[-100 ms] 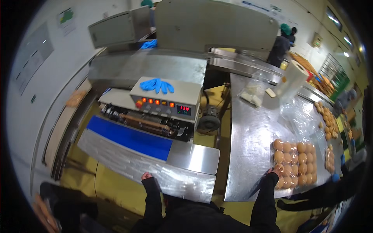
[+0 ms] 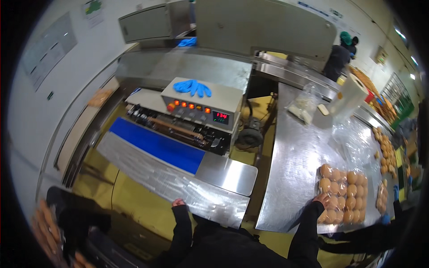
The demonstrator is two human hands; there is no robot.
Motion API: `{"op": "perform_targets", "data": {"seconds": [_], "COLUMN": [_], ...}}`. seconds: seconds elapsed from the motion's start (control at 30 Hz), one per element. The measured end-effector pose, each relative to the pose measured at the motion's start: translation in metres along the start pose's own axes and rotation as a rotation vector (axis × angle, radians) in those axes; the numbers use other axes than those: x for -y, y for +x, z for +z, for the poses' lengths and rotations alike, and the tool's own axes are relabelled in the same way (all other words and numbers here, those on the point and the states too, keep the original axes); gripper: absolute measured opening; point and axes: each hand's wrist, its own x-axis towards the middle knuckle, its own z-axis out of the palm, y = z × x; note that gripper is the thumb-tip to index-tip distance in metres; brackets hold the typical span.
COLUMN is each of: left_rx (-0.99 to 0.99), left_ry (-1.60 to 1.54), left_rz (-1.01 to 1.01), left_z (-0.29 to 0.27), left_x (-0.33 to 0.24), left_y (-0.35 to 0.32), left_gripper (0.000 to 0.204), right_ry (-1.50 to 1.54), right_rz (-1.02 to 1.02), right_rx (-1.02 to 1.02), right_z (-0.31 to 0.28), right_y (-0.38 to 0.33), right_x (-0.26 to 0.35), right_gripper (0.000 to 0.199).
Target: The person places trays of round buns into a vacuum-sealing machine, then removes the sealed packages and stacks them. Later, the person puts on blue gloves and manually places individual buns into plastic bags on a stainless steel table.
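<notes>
My right hand (image 2: 322,199) lies at the left edge of a clear plastic pack of round brown buns (image 2: 333,187), its fingers laid over the wrapped surface. A second pack of buns (image 2: 355,196) sits close against it on the right. By the near edge of a metal shelf (image 2: 210,203) is my left hand (image 2: 178,202), small in view, with its fingers curled and nothing visible in them. Beyond that shelf stands a sealing machine (image 2: 196,107) with lit orange buttons, a red display and a blue belt (image 2: 156,145).
Blue gloves (image 2: 192,87) lie on the machine's box. The steel table (image 2: 290,156) carries a plastic bag (image 2: 306,107), a film roll (image 2: 351,96) and loose clear bags (image 2: 353,140). More buns (image 2: 385,152) lie at right. Co-workers (image 2: 339,56) stand behind; another person's dark sleeve reaches in at lower right.
The whole view has swung a little, so the machine and table appear shifted to the right. My right hand stays at the pack's left edge, my left beside the shelf edge.
</notes>
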Motion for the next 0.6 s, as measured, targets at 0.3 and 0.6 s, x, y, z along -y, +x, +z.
{"op": "perform_targets", "data": {"seconds": [0.3, 0.6], "left_rx": [0.352, 1.174], "left_ry": [-0.191, -0.308], "left_rz": [-0.142, -0.763], "left_z": [0.044, 0.217], "left_x": [-0.006, 0.010], "left_y": [-0.136, -0.167], "left_gripper": [0.019, 0.022], "right_ry": [-0.198, 0.282], "right_rz": [-0.194, -0.569], "right_rx": [-0.249, -0.292], "right_z": [0.081, -0.021], "right_y": [0.072, -0.133], "right_x": [-0.055, -0.047], "right_gripper": [0.043, 0.009]}}
